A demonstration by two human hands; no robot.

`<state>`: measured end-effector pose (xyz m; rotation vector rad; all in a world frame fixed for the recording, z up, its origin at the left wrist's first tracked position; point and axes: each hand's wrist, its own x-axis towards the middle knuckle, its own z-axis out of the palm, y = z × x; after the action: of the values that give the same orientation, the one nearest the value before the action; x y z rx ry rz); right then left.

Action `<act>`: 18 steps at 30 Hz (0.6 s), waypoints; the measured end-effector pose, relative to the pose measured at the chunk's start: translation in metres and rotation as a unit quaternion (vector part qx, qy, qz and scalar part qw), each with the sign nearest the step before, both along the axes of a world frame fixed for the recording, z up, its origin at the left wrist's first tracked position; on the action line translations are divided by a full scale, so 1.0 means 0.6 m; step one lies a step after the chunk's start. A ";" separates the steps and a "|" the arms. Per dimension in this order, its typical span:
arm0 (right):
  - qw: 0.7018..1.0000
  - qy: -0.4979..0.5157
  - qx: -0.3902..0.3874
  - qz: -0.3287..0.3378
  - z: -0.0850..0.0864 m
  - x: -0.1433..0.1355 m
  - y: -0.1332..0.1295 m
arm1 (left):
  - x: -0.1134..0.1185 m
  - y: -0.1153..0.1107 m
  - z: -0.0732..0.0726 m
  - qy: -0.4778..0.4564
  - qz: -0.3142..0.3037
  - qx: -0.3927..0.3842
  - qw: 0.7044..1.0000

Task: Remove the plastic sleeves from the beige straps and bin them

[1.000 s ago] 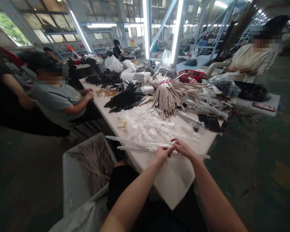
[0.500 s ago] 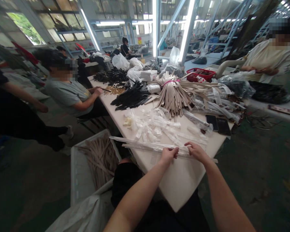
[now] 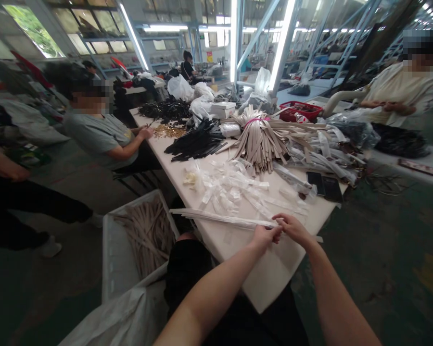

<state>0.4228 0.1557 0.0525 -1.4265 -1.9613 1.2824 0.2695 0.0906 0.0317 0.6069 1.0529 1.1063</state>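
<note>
Long pale strips, at least partly in a clear plastic sleeve, lie slantwise over the near end of the table. My left hand is closed around them near their right part. Close beside it, my right hand pinches the same bundle, thumb and fingertips together. The strips' left ends stick out past the table edge, and a short end shows right of my right hand. Just beyond lie loose clear plastic sleeves in a heap.
A tied bundle of beige strips, black strips and two dark phones are on the table. A white crate of beige strips stands at left. Co-workers sit at left and stand at right.
My left hand has slid right along the strips, closer to my right hand. The strips' left ends have drawn together. A person at far left has shifted further left.
</note>
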 end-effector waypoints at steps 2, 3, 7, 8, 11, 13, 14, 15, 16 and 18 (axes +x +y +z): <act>1.000 -0.006 0.010 -0.007 -0.001 0.003 -0.004 | 0.010 -0.004 0.007 -0.002 -0.032 -0.006 0.999; 1.000 -0.016 0.018 -0.016 -0.002 0.010 -0.005 | 0.010 -0.010 0.011 0.006 -0.062 -0.011 0.998; 0.993 -0.086 0.056 -0.051 -0.008 0.075 -0.003 | -0.032 -0.057 0.036 0.160 -0.209 0.048 0.963; 0.989 -0.112 0.074 -0.062 -0.007 0.092 0.000 | -0.051 -0.071 0.044 0.231 -0.208 0.097 0.945; 0.959 -0.187 0.173 -0.120 0.003 0.104 0.007 | -0.117 -0.098 0.064 0.429 -0.099 0.252 0.862; 0.940 -0.197 0.227 -0.161 0.016 0.064 0.009 | -0.157 -0.095 0.074 0.528 -0.021 0.286 0.800; 0.941 -0.185 0.229 -0.164 0.022 0.031 0.008 | -0.174 -0.088 0.077 0.566 0.011 0.284 0.774; 0.954 -0.164 0.212 -0.137 0.029 -0.009 0.006 | -0.189 -0.079 0.078 0.598 0.038 0.276 0.752; 0.967 -0.140 0.192 -0.095 0.034 -0.054 0.005 | -0.201 -0.069 0.076 0.623 0.058 0.265 0.733; 0.985 -0.097 0.138 -0.038 0.040 -0.144 0.002 | -0.218 -0.051 0.067 0.657 0.082 0.246 0.708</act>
<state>0.3365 0.1567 0.0766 -1.5137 -2.0890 0.8271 0.1385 0.0597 0.0720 1.9439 2.0512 1.0317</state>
